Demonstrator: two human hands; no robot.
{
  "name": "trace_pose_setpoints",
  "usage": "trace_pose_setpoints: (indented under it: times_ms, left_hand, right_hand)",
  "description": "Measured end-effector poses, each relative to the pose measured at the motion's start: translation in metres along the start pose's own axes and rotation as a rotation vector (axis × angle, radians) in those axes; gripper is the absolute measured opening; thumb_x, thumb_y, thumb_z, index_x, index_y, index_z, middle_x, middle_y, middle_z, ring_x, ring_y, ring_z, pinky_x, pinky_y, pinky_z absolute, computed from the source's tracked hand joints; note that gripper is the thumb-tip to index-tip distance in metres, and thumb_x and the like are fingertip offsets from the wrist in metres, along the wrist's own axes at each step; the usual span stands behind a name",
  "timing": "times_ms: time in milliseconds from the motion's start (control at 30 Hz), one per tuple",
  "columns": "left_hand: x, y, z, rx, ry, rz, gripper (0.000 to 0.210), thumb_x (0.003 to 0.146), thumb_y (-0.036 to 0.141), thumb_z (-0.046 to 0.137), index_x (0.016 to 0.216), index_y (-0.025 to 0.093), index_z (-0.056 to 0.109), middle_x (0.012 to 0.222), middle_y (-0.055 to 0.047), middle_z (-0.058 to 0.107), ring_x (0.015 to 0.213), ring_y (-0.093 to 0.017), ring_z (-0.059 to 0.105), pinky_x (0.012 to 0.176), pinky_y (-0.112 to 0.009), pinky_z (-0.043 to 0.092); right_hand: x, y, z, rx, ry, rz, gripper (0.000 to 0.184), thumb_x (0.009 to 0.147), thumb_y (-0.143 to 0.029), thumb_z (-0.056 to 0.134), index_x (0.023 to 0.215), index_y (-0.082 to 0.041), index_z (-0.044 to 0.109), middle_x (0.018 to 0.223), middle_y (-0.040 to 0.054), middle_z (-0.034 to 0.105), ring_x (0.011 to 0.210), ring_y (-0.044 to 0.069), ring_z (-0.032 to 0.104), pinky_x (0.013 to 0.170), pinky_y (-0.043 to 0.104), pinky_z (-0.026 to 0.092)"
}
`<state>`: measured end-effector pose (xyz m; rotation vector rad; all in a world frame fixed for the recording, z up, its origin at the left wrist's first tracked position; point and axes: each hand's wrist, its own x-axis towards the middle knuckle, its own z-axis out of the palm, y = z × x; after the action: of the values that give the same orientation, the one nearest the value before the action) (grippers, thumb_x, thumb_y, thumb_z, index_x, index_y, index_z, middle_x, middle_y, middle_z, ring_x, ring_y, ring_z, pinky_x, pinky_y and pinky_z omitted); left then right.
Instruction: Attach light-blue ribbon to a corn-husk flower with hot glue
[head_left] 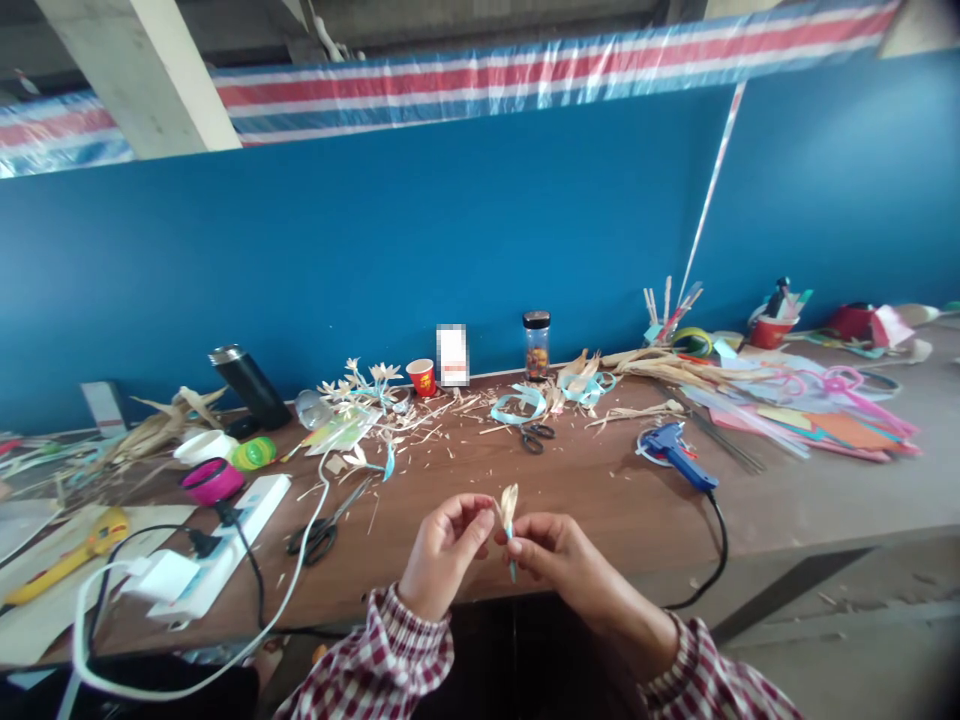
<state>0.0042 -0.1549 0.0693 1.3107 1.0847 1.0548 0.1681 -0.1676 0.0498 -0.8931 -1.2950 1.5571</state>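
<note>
My right hand (551, 550) pinches a small corn-husk flower bud (510, 498) by its light-blue wrapped stem, holding it upright over the table's front edge. Just to the left, my left hand (454, 550) has thumb and fingertips pressed together beside the bud. Whatever is between those fingertips is too small to name; a thin pale strip seems to stick up there. A blue glue gun (679, 458) lies to the right of my hands. Dark-handled scissors (319, 538) rest to the left, and a second pair (537, 437) lies farther back.
A white power strip (225, 545) with plugs and cables occupies the left front. Behind it stand a black flask (251, 388) and finished husk flowers (367, 385). Husk scraps, a red paper cup (422, 377) and a jar (536, 347) line the back. Coloured sheets (832, 420) spread at right.
</note>
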Motion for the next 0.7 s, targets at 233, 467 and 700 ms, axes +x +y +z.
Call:
trace_pose_setpoints:
  times_ms: [233, 467, 700]
  left_hand:
    - [0.024, -0.02, -0.003, -0.306, -0.067, -0.162, 0.033, 0.067, 0.041, 0.072, 0.085, 0.013, 0.068, 0.061, 0.0, 0.059, 0.055, -0.008, 0.05, 0.055, -0.02, 0.04]
    - [0.056, -0.025, -0.005, -0.549, -0.033, -0.24, 0.035, 0.057, 0.037, 0.08, 0.081, 0.014, 0.072, 0.069, -0.002, 0.063, 0.06, -0.008, 0.054, 0.054, -0.018, 0.04]
    - [0.089, -0.028, -0.014, -0.66, -0.023, -0.231, 0.03, 0.055, 0.034, 0.082, 0.076, 0.016, 0.072, 0.066, -0.001, 0.063, 0.058, -0.008, 0.055, 0.057, -0.02, 0.043]
  right_hand:
    - [0.026, -0.003, -0.001, -0.19, -0.03, -0.051, 0.036, 0.082, -0.047, 0.055, 0.082, -0.014, 0.068, 0.06, -0.0016, 0.054, 0.051, 0.008, 0.039, 0.048, 0.02, 0.03]
    - [0.058, -0.009, -0.004, -0.507, 0.105, -0.186, 0.032, 0.084, -0.038, 0.052, 0.063, -0.014, 0.057, 0.057, -0.0033, 0.042, 0.052, 0.008, 0.034, 0.048, 0.021, 0.026]
    - [0.088, -0.018, -0.007, -0.632, 0.143, -0.325, 0.033, 0.086, -0.033, 0.05, 0.059, -0.015, 0.053, 0.058, -0.0009, 0.047, 0.056, 0.01, 0.041, 0.053, 0.023, 0.029]
